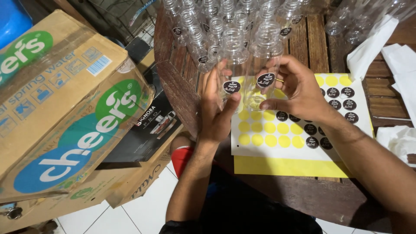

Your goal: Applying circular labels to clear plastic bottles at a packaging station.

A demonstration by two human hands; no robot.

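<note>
Clear plastic bottles (pixel 234 52), (pixel 264 65), each gripped by left hand (pixel 216 108) and right hand (pixel 299 89), already stickered; sticker sheet (pixel 299 125) at 4 o'clock mostly peeled, dozen-odd black stickers left.

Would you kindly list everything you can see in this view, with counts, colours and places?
Held bottles: two, clear plastic, each with a round black sticker, above the table's near edge.
Standing bottles: many, clear, uncapped, some with black stickers, at the back of the table.
Sticker sheet: one, white on yellow backing, round black stickers left on its right side, under the hands.
Table: one, round, dark wooden slats.
Tissues: several, white, at right.
Cardboard boxes: a few, brown with green and blue print, at left.
Black box: one, beside the cardboard boxes.
Floor: white tiles.
Left hand: holds the left bottle.
Right hand: fingers around the right bottle.
</note>
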